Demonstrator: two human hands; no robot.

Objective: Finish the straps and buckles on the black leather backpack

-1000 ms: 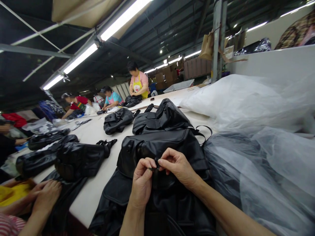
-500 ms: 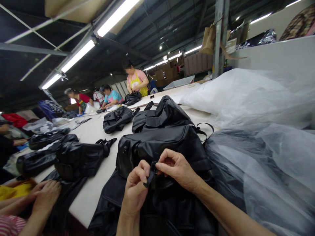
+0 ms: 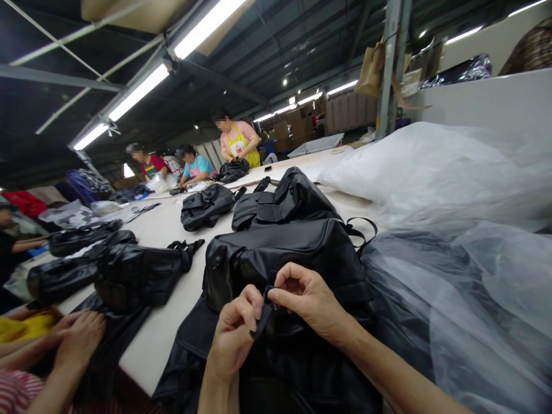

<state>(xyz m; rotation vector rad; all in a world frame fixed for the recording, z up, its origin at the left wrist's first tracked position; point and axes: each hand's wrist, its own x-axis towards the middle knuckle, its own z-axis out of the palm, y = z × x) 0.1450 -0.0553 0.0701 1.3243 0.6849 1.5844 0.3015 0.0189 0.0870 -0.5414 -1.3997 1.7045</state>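
Observation:
A black leather-look backpack (image 3: pixel 276 247) lies right in front of me, with more black bag material under my wrists. Between my hands is a short black strap (image 3: pixel 262 322) with a small dark fitting at its upper end. My left hand (image 3: pixel 235 330) pinches the strap's lower part between thumb and fingers. Thumb and forefinger of my right hand (image 3: pixel 308 296) close on the strap's upper end by the fitting. The fitting's exact shape is too dark and small to make out.
Other black backpacks (image 3: pixel 282 201) lie behind and at left on the white table (image 3: pixel 150 345). Clear plastic sheeting (image 3: pixel 466 299) is heaped at right. A co-worker's hands (image 3: pixel 81 339) rest on black material at lower left. Several people work farther along.
My left hand has tilted slightly and shifted a little down and left along the strap. My right fingers have moved slightly left over the fitting.

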